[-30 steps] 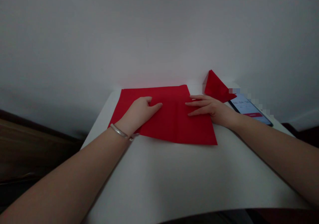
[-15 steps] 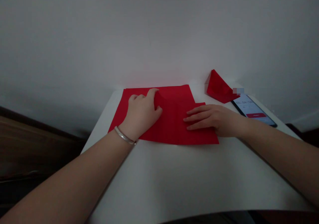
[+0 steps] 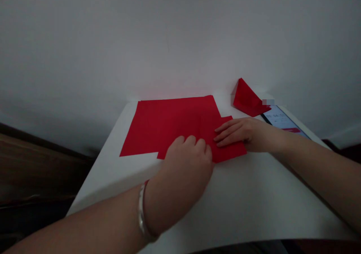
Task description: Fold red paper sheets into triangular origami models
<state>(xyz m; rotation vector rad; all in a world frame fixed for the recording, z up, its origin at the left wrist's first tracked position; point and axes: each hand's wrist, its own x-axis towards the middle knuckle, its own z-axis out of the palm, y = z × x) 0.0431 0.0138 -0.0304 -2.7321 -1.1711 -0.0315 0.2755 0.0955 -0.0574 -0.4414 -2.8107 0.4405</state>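
Note:
Red paper (image 3: 158,122) lies flat at the back of the white table, and a second red sheet (image 3: 227,153) overlaps its near right part. At the near edge of that second sheet, my left hand (image 3: 187,167) is curled closed on the paper; its fingertips and thumb are hidden beneath the knuckles. My right hand (image 3: 237,131) rests on the sheet's right end with its fingers stretched out flat. Behind the right hand stands a folded red paper piece (image 3: 246,99), its peak pointing up.
A phone (image 3: 282,118) with a lit screen lies at the right, partly behind my right forearm. The white table (image 3: 239,209) meets a pale wall (image 3: 169,39) at the back. A brown wooden surface (image 3: 36,167) is at the far left.
My left hand has moved from the middle of the paper toward me and right, closing at the near edge. That edge now bends near the hand. My right hand has barely shifted.

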